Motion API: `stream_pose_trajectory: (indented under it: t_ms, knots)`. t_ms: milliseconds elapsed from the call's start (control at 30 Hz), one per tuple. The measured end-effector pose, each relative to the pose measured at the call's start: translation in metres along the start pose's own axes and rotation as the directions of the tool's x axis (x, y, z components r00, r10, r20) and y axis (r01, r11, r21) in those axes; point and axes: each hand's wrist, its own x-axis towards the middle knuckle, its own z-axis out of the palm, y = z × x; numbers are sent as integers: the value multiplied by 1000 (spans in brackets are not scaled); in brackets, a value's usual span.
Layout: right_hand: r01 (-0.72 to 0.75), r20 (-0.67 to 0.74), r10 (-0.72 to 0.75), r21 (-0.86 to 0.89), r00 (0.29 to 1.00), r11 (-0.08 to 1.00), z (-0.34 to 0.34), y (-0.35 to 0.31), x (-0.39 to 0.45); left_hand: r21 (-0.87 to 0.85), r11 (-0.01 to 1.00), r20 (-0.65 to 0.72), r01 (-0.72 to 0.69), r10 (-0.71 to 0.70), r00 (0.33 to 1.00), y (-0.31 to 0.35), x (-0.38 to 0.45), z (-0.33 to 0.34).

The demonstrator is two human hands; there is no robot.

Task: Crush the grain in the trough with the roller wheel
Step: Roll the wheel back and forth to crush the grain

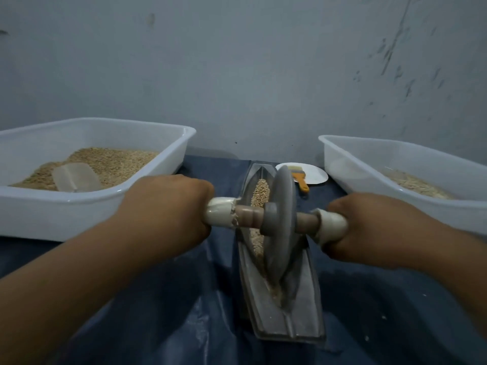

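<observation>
Both fists, left hand [168, 206] and right hand [369, 227], grip the white-wrapped wooden handle [249, 213]; between them, the smooth grey disc wheel [279, 222] stands in the boat-shaped trough [290, 312], gritty grain [261, 191] just beyond.

White tub [87, 206], left of frame: walled off that flank. Second white tub [395, 164], right: walled off the other. Trough [295, 320] ran down the centre between them; blue sheet [158, 312] lay open at lower left and lower right. Plate [315, 175] with brush [300, 180] blocked the upper centre gap.

Scuffed pale grey-blue wall [237, 61] with dark marks at right, dim light, dark blue plastic sheet [163, 299] covering the work surface
</observation>
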Motion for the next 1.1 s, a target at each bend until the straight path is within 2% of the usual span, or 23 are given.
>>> stream_pose_trajectory:
  t_ms: [67,233,367,433,500,600,667,700,733,767,833,867,900,933,1000,1033,1100]
  knots:
    - [-5,-4,5,0,1000,1000,2,0,-3,-7,1000,-12,1,-1,1000,1,2,-1]
    - [-78,-152,57,-134,987,988,13,-3,53,-97,990,56,103,-98,994,3,42,31]
    - [-74,-261,26,-176,965,982,10,0,100,-122,977,93,173,-163,982,1,73,49]
    - [-62,-252,15,-179,967,982,7,2,108,-124,977,113,176,-162,980,-1,75,51]
    - [-37,-174,9,-160,985,986,5,4,106,-119,982,162,146,-126,979,-4,72,48]
    - [-33,73,32,12,997,999,1,7,89,-200,977,368,78,1,930,-9,69,28]
    - [-84,295,46,116,954,990,-3,9,75,-246,967,469,70,55,882,-10,68,12]
    - [-104,363,49,135,931,985,-3,10,70,-239,969,476,61,62,877,-9,67,8]
    - [-116,372,53,149,927,982,-1,11,67,-215,975,452,46,58,890,-8,66,6]
    - [-115,304,64,152,951,982,4,12,67,-175,984,393,27,45,919,-5,65,7]
    - [-89,-8,90,59,996,994,17,10,71,-73,997,174,2,11,985,1,62,14]
    - [-95,-163,91,-16,982,995,23,7,74,-43,999,73,5,-2,997,4,61,17]
    - [-104,-261,86,-59,962,993,27,3,75,-35,999,25,14,-13,1000,7,60,18]
    - [-98,-294,75,-66,953,993,29,1,74,-39,999,34,21,-19,999,8,60,18]
    - [-53,-212,38,-69,976,996,24,4,70,-69,998,163,7,5,987,5,60,13]
    - [-23,-126,17,-49,992,999,18,6,65,-99,995,256,0,25,966,3,59,9]
    - [8,118,-20,103,993,995,1,9,49,-181,983,448,20,64,892,-4,53,-5]
